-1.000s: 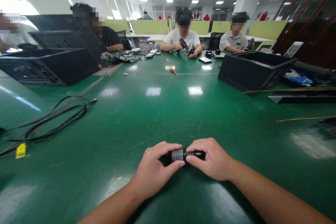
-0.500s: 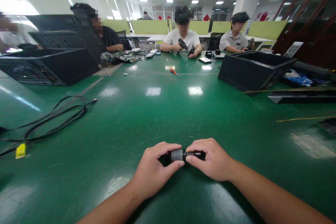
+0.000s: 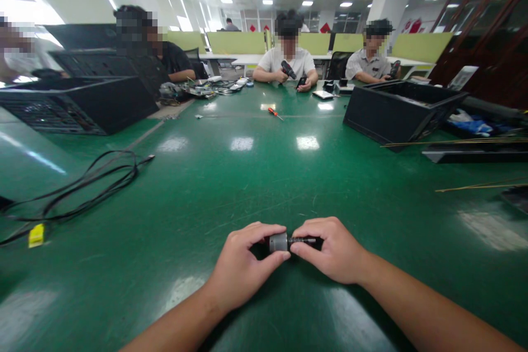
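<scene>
Low in the middle of the view, my left hand [image 3: 249, 264] is closed round a short grey metal cylinder [image 3: 278, 242], thumb below and fingers above. Something dark red and black shows at the cylinder's left end, mostly hidden by that hand. From its right end sticks a thin, ribbed metal shaft [image 3: 303, 240], spiral or spring-like. My right hand [image 3: 334, 250] pinches this shaft between thumb and fingers, close to the cylinder. The piece is held level just over the green tabletop [image 3: 264, 181]; whether it touches the surface I cannot tell.
Black computer cases [image 3: 74, 104] stand at left and right. A looped black cable [image 3: 94, 181] with a yellow tag [image 3: 36, 236] lies at left. Farther off is an orange screwdriver [image 3: 273, 112]. Across the table, a person holds a power drill [image 3: 289, 70]; other people sit nearby.
Both hands keep the same hold on the piece. The right fingertips have shifted very slightly left; the view itself has moved a little.
</scene>
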Action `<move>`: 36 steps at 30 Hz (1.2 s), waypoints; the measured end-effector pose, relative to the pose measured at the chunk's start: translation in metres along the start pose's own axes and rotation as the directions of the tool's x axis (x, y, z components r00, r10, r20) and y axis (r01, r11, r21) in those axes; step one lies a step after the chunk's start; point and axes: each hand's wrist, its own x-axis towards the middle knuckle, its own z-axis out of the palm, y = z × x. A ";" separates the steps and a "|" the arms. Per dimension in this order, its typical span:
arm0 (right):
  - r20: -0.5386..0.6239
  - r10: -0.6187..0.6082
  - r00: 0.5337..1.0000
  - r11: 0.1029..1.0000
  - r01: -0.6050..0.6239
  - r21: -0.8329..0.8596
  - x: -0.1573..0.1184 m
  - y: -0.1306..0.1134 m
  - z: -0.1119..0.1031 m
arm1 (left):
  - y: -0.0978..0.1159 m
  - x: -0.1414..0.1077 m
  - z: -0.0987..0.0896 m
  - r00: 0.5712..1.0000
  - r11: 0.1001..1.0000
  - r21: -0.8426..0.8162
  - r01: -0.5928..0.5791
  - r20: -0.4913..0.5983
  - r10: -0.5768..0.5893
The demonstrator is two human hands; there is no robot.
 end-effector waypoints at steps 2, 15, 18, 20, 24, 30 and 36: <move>0.002 0.002 1.000 1.000 -0.002 -0.011 0.000 0.000 0.000 | 0.000 0.000 0.000 1.000 1.000 0.002 0.001 0.002 -0.001; 0.006 0.026 1.000 0.999 -0.026 -0.023 0.000 -0.001 0.000 | -0.001 0.000 0.000 1.000 1.000 0.013 0.012 -0.003 -0.012; 0.000 0.026 1.000 1.000 -0.026 -0.015 0.000 -0.002 0.001 | -0.002 0.000 0.000 1.000 1.000 0.015 0.005 -0.008 -0.005; -0.003 0.026 1.000 1.000 -0.026 -0.011 0.000 -0.002 0.001 | -0.002 -0.001 0.000 1.000 1.000 0.016 -0.003 -0.009 0.003; -0.007 0.031 1.000 0.999 -0.031 -0.019 0.000 -0.002 0.001 | 0.000 -0.002 -0.002 1.000 1.000 0.023 -0.012 -0.010 0.013; -0.007 0.034 0.999 0.999 -0.034 -0.023 0.000 -0.001 0.001 | 0.000 -0.001 -0.002 1.000 0.999 0.027 -0.022 -0.016 0.022; -0.011 0.023 1.000 0.999 -0.024 -0.025 -0.002 -0.001 0.001 | 0.000 0.000 -0.002 1.000 1.000 0.015 -0.015 -0.013 0.016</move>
